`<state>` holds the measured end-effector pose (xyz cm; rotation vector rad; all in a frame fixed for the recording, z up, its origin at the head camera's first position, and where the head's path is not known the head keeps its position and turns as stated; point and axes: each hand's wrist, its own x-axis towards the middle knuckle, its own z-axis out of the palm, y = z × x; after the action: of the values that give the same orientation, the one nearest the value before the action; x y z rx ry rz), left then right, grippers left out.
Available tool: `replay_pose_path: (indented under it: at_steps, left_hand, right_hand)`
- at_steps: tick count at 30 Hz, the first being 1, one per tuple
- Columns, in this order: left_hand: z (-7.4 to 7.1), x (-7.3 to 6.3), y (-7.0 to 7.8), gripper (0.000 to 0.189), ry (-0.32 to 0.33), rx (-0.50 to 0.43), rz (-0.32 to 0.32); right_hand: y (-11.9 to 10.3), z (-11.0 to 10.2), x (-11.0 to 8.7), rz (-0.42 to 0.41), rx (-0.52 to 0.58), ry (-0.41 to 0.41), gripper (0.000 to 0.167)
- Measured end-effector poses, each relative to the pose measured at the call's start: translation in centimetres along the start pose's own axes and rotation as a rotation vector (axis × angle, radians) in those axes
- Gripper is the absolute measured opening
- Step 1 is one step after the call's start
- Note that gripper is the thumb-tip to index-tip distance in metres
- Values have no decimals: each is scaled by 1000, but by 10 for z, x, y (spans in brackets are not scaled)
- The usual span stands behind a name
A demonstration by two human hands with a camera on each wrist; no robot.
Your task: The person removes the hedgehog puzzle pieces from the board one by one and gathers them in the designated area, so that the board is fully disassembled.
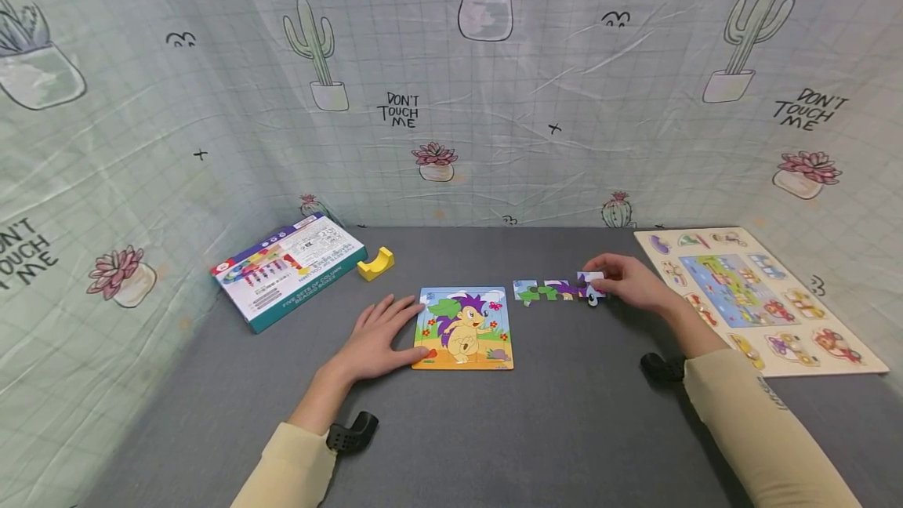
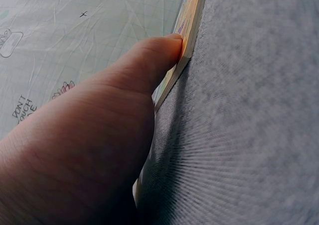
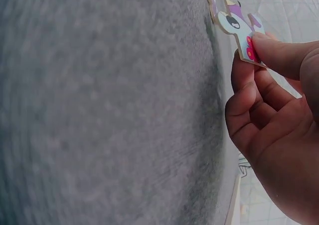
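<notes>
A square hedgehog puzzle board lies flat on the grey table. My left hand rests at its left side with fingers spread, the thumb on the lower left corner. In the left wrist view the thumb presses on the board's edge. To the board's upper right, a short row of joined jigsaw pieces lies on the table. At the right end of this row my right hand pinches a jigsaw piece between thumb and fingers. That piece shows an eye and a pink butterfly part, and it is tilted up.
At the left stands a flat box with printed sides, and a yellow curved block lies beside it. A large wooden picture board lies at the right, near my right forearm. A patterned cloth hangs behind the table.
</notes>
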<state>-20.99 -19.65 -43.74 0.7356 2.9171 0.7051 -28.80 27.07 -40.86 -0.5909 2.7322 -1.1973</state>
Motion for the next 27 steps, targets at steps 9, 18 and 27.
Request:
replay_pose_path:
  at_steps: [9, 18, 27]
  left_hand:
    - [1, 0, -2, 79, 2, 6, 5]
    - [0, 0, -1, 80, -7, -3, -2]
    - [0, -1, -2, 79, -4, -1, 7]
  right_hand:
    - [5, 0, 1, 16, -44, -15, 24]
    - [5, 3, 4, 37, -97, 5, 21]
    - [5, 2, 4, 50, -131, 1, 24]
